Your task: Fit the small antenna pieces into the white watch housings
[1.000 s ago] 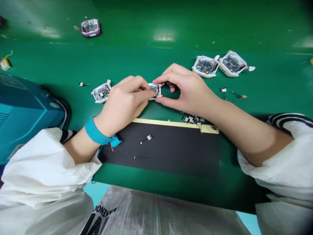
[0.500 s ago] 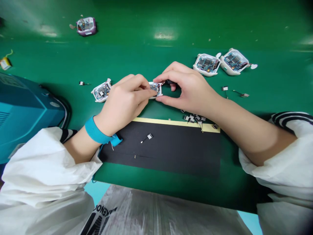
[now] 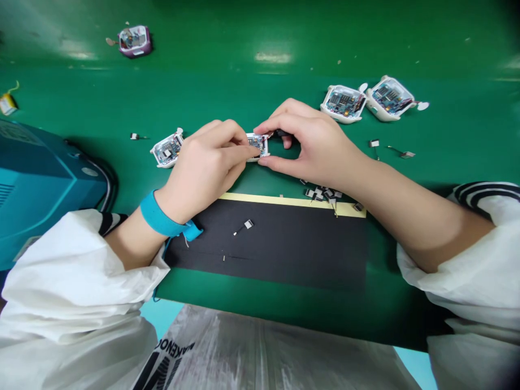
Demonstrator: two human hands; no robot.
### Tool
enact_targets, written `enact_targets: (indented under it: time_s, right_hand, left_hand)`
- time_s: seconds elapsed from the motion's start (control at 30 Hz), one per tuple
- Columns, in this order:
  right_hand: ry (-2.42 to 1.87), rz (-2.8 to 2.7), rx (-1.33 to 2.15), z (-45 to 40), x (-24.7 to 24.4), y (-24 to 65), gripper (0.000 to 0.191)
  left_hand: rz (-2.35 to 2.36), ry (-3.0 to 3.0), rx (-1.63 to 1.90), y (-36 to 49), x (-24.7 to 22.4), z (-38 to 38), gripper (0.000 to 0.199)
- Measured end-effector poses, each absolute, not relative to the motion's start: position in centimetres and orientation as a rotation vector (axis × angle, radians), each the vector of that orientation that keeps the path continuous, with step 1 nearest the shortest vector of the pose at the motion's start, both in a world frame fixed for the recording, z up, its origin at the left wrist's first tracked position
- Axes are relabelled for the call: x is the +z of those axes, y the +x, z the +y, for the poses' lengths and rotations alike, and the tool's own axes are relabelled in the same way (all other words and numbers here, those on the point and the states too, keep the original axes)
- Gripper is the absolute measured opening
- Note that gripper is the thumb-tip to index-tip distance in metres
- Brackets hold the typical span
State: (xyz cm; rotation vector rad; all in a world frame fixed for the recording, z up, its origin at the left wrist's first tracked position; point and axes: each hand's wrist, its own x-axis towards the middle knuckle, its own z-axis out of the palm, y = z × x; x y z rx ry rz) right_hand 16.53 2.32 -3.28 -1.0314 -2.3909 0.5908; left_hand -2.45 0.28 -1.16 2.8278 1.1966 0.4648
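Note:
Between my hands sits a small white watch case [image 3: 255, 142] with a circuit board inside, its left part hidden behind my fingers. My right hand [image 3: 314, 138] pinches the right end of it between thumb and forefinger. A small dark piece [image 3: 281, 133] shows by the curled fingers of that hand; its kind is unclear. My left hand [image 3: 215, 157], a blue strap [image 3: 158, 216] round its wrist, is closed with the fingertips at the board. Left of it lies another white watch case [image 3: 168, 149] with an exposed board.
Two open white watch cases [image 3: 344, 104] lie at the back right, a purple one [image 3: 135, 41] at the back left. Small wired parts [image 3: 323, 194] are heaped by a black mat [image 3: 292, 244]; one wired part [image 3: 248, 223] lies on it. A blue machine [image 3: 49, 184] stands at left.
The view has shifted slightly, so the things on the table appear a little higher. Both hands keep nearly the same pose at the watch case.

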Motion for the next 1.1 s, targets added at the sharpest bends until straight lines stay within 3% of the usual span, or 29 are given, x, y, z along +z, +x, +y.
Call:
enact_targets:
  time_s: [1.1]
  right_hand:
    - [-1.045,-2.406,0.594,2.31,-3.09,16.56,0.032]
  left_hand:
    - [1.230,2.829,0.444,-2.39,-1.29,0.24,0.023]
